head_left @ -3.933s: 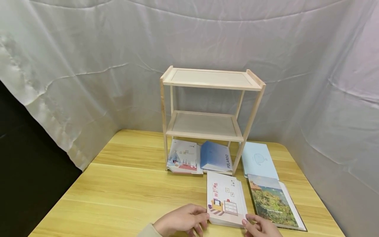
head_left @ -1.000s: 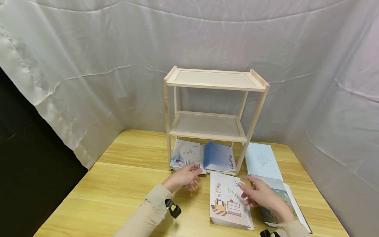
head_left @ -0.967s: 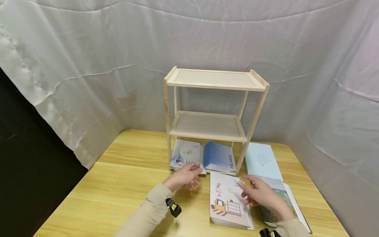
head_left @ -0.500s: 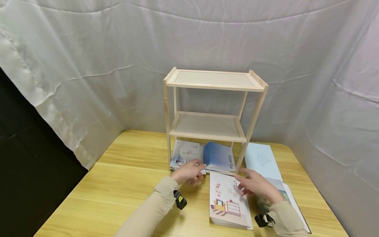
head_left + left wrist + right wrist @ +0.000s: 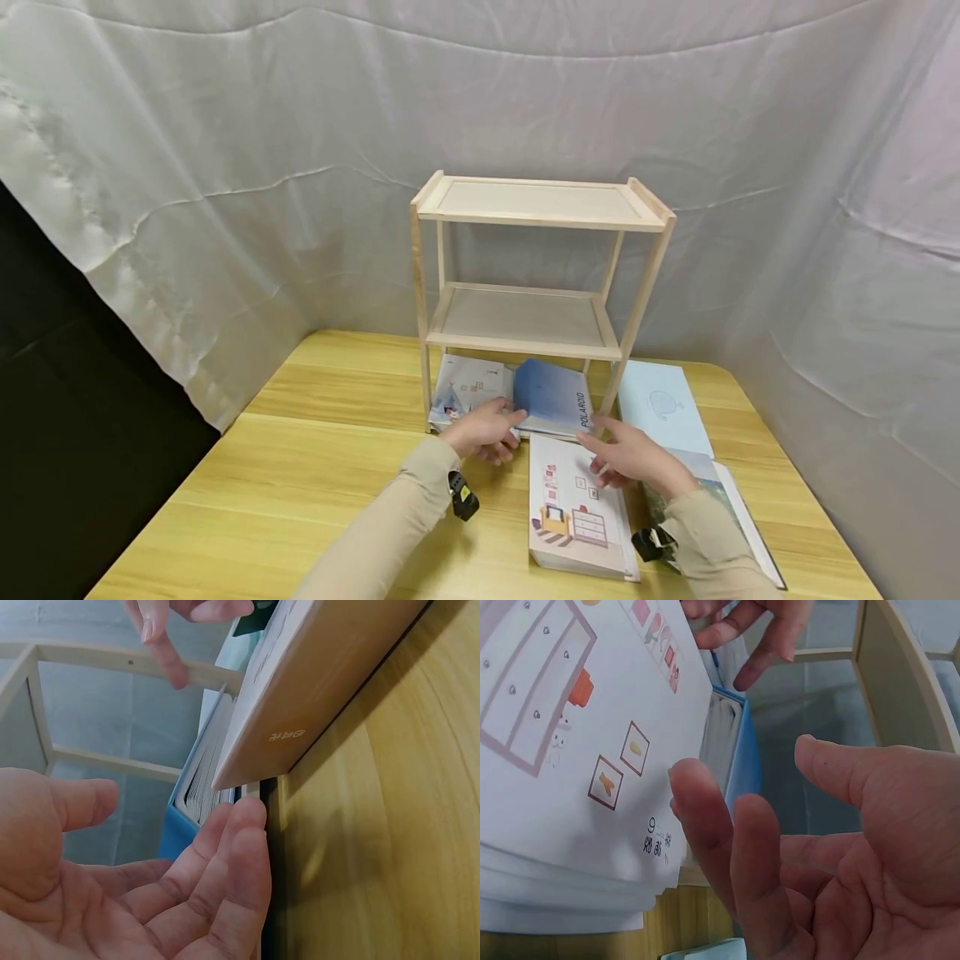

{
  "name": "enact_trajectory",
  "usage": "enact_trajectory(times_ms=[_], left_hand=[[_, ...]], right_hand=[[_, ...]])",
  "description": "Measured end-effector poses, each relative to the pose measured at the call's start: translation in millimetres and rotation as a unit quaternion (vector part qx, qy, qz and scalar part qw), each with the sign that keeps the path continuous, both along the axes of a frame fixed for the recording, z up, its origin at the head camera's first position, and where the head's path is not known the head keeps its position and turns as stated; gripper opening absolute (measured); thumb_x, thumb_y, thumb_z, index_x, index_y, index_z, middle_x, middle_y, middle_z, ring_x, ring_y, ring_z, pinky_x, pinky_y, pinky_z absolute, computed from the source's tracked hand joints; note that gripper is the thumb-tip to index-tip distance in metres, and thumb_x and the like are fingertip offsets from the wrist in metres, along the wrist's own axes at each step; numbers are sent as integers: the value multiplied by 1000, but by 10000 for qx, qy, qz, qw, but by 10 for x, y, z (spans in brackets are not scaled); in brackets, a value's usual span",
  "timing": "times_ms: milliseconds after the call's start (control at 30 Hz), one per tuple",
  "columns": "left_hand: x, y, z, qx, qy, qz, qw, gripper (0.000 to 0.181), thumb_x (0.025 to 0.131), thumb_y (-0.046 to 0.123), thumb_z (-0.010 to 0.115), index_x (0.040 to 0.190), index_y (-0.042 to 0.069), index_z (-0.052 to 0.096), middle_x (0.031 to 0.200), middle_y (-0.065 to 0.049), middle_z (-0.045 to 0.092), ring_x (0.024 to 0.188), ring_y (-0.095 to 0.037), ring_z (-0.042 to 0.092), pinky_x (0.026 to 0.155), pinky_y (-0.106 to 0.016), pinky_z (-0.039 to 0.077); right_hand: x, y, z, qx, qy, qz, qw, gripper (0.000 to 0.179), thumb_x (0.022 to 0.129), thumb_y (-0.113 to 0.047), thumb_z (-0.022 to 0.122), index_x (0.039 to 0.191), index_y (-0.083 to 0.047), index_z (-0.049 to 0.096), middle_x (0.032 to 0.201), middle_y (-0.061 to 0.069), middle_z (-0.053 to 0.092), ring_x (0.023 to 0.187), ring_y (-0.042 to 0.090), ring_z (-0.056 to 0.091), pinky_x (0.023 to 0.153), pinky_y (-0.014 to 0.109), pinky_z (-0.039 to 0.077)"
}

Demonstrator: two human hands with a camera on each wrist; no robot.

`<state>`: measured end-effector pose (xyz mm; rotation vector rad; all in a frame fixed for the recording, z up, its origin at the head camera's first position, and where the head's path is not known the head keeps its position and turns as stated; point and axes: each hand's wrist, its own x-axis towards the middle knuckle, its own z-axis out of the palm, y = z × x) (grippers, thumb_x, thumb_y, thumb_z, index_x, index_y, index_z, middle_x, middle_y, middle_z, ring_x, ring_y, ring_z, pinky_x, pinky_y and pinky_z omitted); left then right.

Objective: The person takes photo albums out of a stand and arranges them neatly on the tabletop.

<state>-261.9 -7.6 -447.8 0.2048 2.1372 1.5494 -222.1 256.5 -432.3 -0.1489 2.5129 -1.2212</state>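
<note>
Blue album [image 5: 549, 396] is lying in the rack's [image 5: 525, 342] bottom; our left hand [image 5: 486, 430] and right hand [image 5: 632, 455] are flanking its near edge, loosely spread, gripping nothing; haste could be snagging the near white album [image 5: 564, 496].

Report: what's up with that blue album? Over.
Left hand, right hand: both empty. Blue album lying inside wooden rack. White album in front, possibly obstructing.
</note>
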Motion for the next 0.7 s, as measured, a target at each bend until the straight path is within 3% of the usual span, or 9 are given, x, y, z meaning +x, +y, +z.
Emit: enact_trajectory(times_ms=[400, 567, 633, 700], left_hand=[[-72, 47, 1, -130, -187, 78, 9997, 76, 105, 42, 51, 159, 1, 16, 108, -26, 70, 71, -26, 69, 64, -35, 60], [-79, 76, 17, -208, -239, 126, 9994, 77, 105, 40, 51, 158, -2, 16, 105, -26, 71, 68, -24, 68, 64, -35, 61], [-84, 85, 24, -224, -277, 125, 9993, 76, 105, 39, 51, 158, -3, 16, 105, -27, 71, 67, -24, 68, 63, -34, 61], [-93, 92, 25, -243, -302, 125, 9992, 76, 105, 39, 51, 158, -3, 16, 105, -27, 72, 65, -22, 67, 61, -33, 60]], right_hand=[[-170, -147, -8, 337, -396, 4, 9986, 88, 104, -47, 49, 153, 15, 11, 83, 19, 71, 56, 19, 67, 56, 32, 59], [-230, -177, -44, 404, -521, -109, 9978, 66, 104, -48, 51, 136, 10, 45, 79, 18, 71, 54, 18, 67, 54, 29, 57], [-249, -180, -53, 437, -544, -121, 9975, 58, 103, -48, 51, 122, 6, 53, 77, 17, 71, 53, 16, 65, 52, 27, 56], [-268, -180, -56, 424, -560, -94, 9975, 56, 103, -49, 50, 118, 5, 54, 74, 16, 71, 51, 15, 64, 51, 26, 55]])
